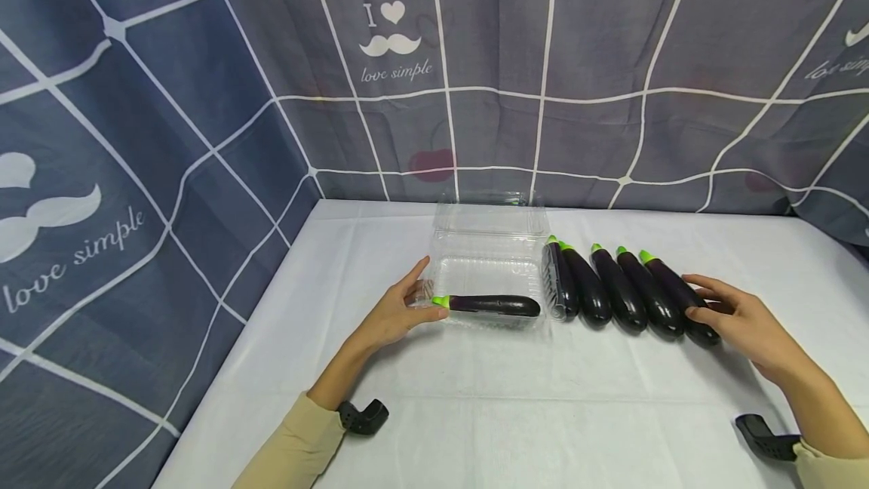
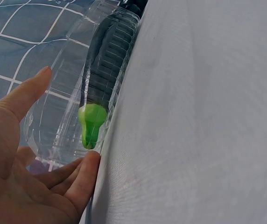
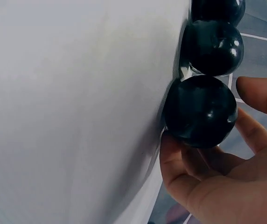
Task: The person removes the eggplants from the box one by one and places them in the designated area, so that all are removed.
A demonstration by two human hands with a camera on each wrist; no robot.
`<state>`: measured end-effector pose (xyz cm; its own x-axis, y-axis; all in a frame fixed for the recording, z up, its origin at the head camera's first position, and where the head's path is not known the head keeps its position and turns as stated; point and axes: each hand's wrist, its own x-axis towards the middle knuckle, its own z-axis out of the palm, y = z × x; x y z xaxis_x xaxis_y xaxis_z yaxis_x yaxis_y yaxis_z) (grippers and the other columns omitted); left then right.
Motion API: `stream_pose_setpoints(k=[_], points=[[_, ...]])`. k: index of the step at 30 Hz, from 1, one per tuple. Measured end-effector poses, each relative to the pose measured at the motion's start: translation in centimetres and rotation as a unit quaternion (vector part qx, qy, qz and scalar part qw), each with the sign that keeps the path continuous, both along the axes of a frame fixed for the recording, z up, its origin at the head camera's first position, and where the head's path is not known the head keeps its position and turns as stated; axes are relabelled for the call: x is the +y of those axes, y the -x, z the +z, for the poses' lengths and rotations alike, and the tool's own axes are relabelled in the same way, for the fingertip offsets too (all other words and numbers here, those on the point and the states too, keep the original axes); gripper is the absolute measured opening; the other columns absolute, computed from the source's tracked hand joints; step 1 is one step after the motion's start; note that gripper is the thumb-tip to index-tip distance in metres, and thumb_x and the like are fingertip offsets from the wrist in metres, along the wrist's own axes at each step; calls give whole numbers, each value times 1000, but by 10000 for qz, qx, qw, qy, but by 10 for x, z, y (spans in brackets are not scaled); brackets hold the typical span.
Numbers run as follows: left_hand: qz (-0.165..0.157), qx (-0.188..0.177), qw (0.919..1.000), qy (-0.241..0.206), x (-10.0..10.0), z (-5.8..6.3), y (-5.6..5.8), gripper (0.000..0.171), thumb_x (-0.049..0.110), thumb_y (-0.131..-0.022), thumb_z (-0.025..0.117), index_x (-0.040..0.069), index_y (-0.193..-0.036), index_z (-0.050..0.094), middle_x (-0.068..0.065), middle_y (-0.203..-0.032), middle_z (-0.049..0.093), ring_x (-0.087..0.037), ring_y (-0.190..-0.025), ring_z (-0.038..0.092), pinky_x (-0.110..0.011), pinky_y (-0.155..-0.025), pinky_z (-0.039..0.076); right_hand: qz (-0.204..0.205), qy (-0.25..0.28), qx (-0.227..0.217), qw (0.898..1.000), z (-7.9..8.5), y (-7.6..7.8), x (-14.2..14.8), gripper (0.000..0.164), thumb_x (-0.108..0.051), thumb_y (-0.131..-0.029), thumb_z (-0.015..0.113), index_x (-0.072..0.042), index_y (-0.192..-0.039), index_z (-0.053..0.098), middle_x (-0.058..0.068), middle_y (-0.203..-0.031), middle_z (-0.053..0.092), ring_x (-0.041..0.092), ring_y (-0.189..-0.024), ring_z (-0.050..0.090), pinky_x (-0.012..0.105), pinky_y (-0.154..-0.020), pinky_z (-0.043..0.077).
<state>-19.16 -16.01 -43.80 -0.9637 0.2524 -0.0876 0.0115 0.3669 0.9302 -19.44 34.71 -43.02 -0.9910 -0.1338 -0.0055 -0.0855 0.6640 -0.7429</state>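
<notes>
One dark eggplant [image 1: 494, 305] with a green stem end lies crosswise along the near side of a clear plastic container [image 1: 489, 270]. At the container's left end is my left hand [image 1: 400, 314], its fingers and thumb extended and spread beside the clear wall near the stem. My right hand [image 1: 750, 327] curves round the rightmost eggplant [image 1: 679, 296] of a row. In the right wrist view, its fingers bend against the side and underside of that eggplant [image 3: 201, 112], with the thumb close over the top.
Several more eggplants [image 1: 621, 289] lie side by side, stems toward the back; the leftmost touches or nearly touches the container. The clear lid [image 1: 489, 219] stands open behind. A white cloth [image 1: 543, 413] covers the table, and grey checked curtains [image 1: 489, 127] hang behind and at the left.
</notes>
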Motion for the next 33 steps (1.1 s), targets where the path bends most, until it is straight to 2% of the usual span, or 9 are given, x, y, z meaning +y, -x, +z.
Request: stream_pose_setpoints(k=[9,19,21,25,26,28,31,32,33], points=[[11,12,10000,17,-1,2,0,100,38,-80,82,33,-159,21,-15,-157,30,-31,-143,30,-51,-112,28,259,-57,205,9994,-3,-1,1,50,-12,-99,60,6,-142,43,36,-131,48,-16,-97,39,12,-69,38],[7,17,10000,15,0,1,1,99,39,-80,82,32,-159,22,-14,-157,28,-31,-143,29,-51,-112,28,209,-155,87,9996,-3,-2,1,53,-19,-101,58,5,-144,41,39,-133,44,-12,-100,35,11,-69,34],[5,18,10000,9,0,0,0,99,39,-80,82,33,-159,22,-14,-157,28,-31,-143,29,-51,-112,28,147,-197,41,9997,-1,-2,-1,54,-21,-102,57,6,-145,39,40,-134,43,1,-106,45,13,-68,36],[1,19,10000,14,-1,1,0,99,39,-80,82,33,-159,21,-15,-157,29,-30,-143,29,-51,-112,28,-79,-237,400,9989,1,-3,-3,53,-22,-101,58,6,-143,43,37,-135,44,3,-105,46,15,-66,36],[4,20,10000,19,-1,1,0,99,39,-80,82,33,-159,21,-15,-157,29,-30,-143,29,-51,-112,28,-151,-265,506,9983,3,-4,-5,52,-22,-101,58,6,-143,44,36,-135,44,10,-109,48,15,-67,36],[1,28,10000,18,-1,1,1,99,39,-81,82,33,-159,21,-15,-157,29,-31,-143,29,-52,-112,28,-273,-261,716,9967,5,-4,-8,51,-23,-101,59,6,-141,46,35,-137,45,10,-110,49,15,-68,36],[-23,34,10000,0,-1,-1,1,99,39,-81,82,32,-159,21,-15,-157,28,-31,-143,29,-52,-112,28,-440,-328,798,9953,11,-5,-17,51,-25,-101,58,4,-142,47,34,-139,44,42,-119,45,18,-76,38],[-30,32,10000,-5,-1,-1,1,99,39,-81,82,32,-159,21,-15,-157,28,-31,-143,29,-52,-112,28,-460,-310,851,9948,12,-5,-20,51,-25,-101,59,4,-142,48,34,-139,44,49,-119,42,17,-78,37],[-36,31,10000,-8,-1,-1,1,99,39,-81,82,32,-159,21,-15,-157,28,-31,-143,29,-52,-112,28,-463,-271,919,9943,14,-6,-23,51,-24,-100,60,3,-141,49,33,-139,44,50,-119,42,14,-79,36]])
